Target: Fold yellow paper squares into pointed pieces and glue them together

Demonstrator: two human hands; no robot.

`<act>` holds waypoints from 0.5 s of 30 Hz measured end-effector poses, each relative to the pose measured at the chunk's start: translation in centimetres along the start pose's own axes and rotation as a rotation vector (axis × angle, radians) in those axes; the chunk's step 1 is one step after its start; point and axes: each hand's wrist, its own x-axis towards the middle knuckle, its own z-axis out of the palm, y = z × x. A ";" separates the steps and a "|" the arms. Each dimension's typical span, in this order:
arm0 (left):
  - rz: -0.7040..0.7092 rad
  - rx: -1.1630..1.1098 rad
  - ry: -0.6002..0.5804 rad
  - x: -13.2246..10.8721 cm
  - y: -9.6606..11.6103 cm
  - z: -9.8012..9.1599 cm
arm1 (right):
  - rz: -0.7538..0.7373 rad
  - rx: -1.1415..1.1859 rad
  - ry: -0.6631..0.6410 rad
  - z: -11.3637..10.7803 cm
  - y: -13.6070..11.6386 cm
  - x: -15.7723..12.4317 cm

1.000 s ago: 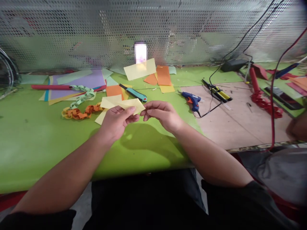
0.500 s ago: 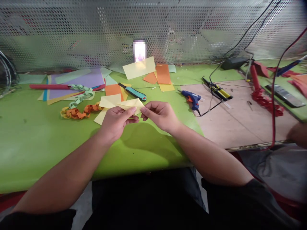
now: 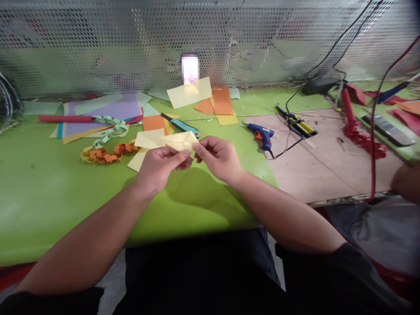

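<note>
Item: 1 folded pale-yellow paper (image 3: 180, 141), gripped at centre between the thumb and fingers of both the left hand (image 3: 157, 169) and right hand (image 3: 218, 159), above 1 green work table (image 3: 49, 197), with 1 orange paper chain (image 3: 106, 154) at 10 o'clock, 1 teal craft knife (image 3: 180, 125) at 12 o'clock and 1 blue hot glue gun (image 3: 260, 133) at 2 o'clock.
</note>
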 end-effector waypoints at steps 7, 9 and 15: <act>-0.044 -0.089 -0.011 0.4 0.1 -0.1 | 0.021 0.056 0.014 0.3 0.0 0.1; -0.071 -0.126 -0.009 0.4 0.3 -0.1 | 0.021 0.065 0.013 0.3 0.0 0.1; -0.100 -0.169 0.002 0.5 0.5 -0.1 | 0.028 0.150 -0.023 0.1 0.2 0.3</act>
